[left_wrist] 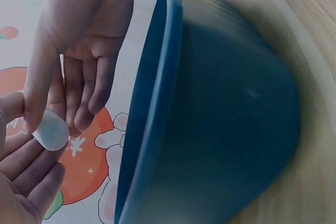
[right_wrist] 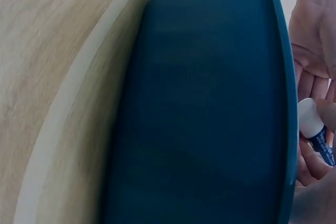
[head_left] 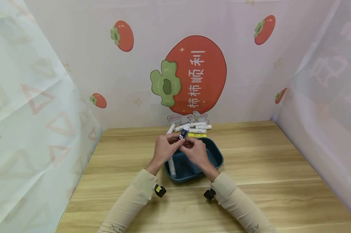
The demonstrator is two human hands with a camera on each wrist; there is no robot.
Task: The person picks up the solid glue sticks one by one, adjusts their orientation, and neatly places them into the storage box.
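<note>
In the head view, my left hand [head_left: 163,147] and right hand [head_left: 196,151] meet over the far part of a dark teal tray [head_left: 190,178]. Between them, fingers and thumbs pinch a small tube [head_left: 183,132] with a dark blue printed label and white end. That white end faces the camera in the left wrist view; in the right wrist view, the tube's blue label [right_wrist: 324,146] shows beside the white part. Fingers hide much of the tube. A white stick [head_left: 171,167] lies along the tray's left side.
Behind the tray, several white sticks [head_left: 197,131] and a yellow stick [head_left: 197,135] lie near the table's back edge. The wooden table [head_left: 251,181] meets a printed backdrop [head_left: 239,106], with sheets hanging at left and right.
</note>
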